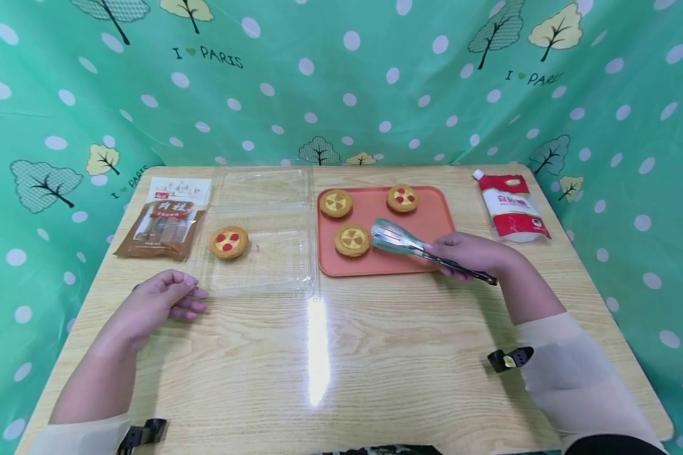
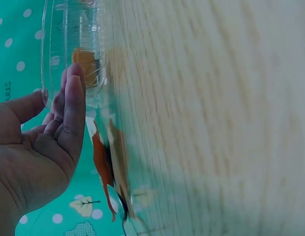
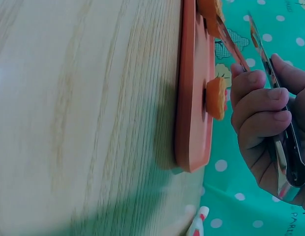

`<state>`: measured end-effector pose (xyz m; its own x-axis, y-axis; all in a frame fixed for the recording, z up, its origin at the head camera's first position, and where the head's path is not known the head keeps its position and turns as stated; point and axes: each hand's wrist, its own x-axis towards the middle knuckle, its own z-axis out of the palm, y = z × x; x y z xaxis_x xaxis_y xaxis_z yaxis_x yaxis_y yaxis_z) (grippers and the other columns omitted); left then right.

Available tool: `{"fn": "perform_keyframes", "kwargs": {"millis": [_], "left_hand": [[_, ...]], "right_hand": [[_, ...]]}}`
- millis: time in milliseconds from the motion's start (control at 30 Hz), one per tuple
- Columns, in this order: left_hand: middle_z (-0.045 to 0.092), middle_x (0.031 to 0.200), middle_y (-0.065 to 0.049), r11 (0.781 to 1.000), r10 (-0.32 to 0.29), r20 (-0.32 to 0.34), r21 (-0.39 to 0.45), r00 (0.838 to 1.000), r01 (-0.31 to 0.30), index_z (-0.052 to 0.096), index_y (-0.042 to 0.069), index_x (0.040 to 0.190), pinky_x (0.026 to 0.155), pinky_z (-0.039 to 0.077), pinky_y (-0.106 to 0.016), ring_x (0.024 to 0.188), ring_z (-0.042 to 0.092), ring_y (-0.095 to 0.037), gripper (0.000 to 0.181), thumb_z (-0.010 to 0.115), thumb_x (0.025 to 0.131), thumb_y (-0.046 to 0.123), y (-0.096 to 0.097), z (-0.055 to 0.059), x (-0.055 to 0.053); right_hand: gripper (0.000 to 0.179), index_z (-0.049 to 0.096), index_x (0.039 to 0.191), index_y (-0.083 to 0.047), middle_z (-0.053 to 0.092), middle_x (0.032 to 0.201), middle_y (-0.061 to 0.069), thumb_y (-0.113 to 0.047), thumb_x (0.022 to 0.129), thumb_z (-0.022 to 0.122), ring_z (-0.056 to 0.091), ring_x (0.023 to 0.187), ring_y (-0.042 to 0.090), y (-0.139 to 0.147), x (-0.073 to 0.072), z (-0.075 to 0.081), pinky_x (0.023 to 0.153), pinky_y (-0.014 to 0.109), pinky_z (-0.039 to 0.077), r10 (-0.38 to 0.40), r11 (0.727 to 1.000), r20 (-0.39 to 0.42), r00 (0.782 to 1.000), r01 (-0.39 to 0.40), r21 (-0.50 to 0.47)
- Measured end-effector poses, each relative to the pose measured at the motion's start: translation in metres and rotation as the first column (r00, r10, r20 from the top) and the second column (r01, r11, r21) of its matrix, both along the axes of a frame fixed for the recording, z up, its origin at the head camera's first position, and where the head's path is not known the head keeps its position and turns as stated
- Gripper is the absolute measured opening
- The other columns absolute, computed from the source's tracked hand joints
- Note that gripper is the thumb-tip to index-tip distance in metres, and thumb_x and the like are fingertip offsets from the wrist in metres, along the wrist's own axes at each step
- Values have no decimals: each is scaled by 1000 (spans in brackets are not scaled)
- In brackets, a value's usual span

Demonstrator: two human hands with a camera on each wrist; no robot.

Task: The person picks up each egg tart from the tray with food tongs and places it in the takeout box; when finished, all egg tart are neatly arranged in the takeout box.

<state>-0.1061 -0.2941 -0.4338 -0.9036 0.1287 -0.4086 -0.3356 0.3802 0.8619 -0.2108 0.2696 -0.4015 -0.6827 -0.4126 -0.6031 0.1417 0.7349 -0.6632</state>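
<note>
My right hand (image 1: 461, 253) grips a pair of metal tongs (image 3: 275, 73) by the black handle, their two arms standing apart. The tongs' head is over the pink tray (image 1: 387, 265), beside a plain yellow tart (image 1: 352, 240). Another plain tart (image 1: 336, 203) and a tart with red pieces (image 1: 402, 198) also lie on the tray. At the left, a red-topped tart (image 1: 229, 242) sits in a clear plastic container (image 1: 279, 259) whose lid lies folded back. Near the container's front left corner is my left hand (image 1: 165, 297), fingers loosely bent and holding nothing; whether it touches the rim, I cannot tell.
Left of the container lie a brown packet (image 1: 162, 234) and a white packet (image 1: 193, 188) behind it. A red and white spouted pouch (image 1: 512, 208) lies at the back right. Green patterned cloth (image 1: 319, 82) stands around the wooden table (image 1: 398, 354).
</note>
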Motion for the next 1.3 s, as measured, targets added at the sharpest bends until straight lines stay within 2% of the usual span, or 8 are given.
{"fn": "perform_keyframes", "kwargs": {"millis": [367, 833, 1300], "left_hand": [[68, 114, -18, 1000, -7, -17, 21, 1000, 7, 44, -5, 119, 80, 62, -36, 93, 71, -17, 35, 38, 108, 27, 0, 0, 0], [67, 115, -20, 1000, 5, -13, 19, 1000, -5, 44, -5, 119, 80, 62, -36, 93, 71, -18, 35, 38, 108, 28, -1, -1, 1], [68, 114, -19, 1000, 2, -18, 13, 1000, -2, 44, -5, 120, 79, 62, -35, 93, 71, -18, 34, 37, 108, 26, 0, -1, 1]], "right_hand": [[59, 58, 104, 4, 58, 71, 7, -54, 99, 48, 48, 52, 18, -4, -3, -10, 49, 27, 45, 40, 999, 56, 998, -38, -26], [54, 60, 104, 5, 56, 66, 5, -48, 100, 51, 46, 46, 15, -14, -7, -24, 43, 24, 42, 0, 996, 129, 992, 12, -93], [53, 59, 100, 7, 55, 62, 5, -45, 99, 54, 45, 43, 16, -14, -5, -30, 40, 27, 43, -2, 991, 91, 996, 14, -130]]}}
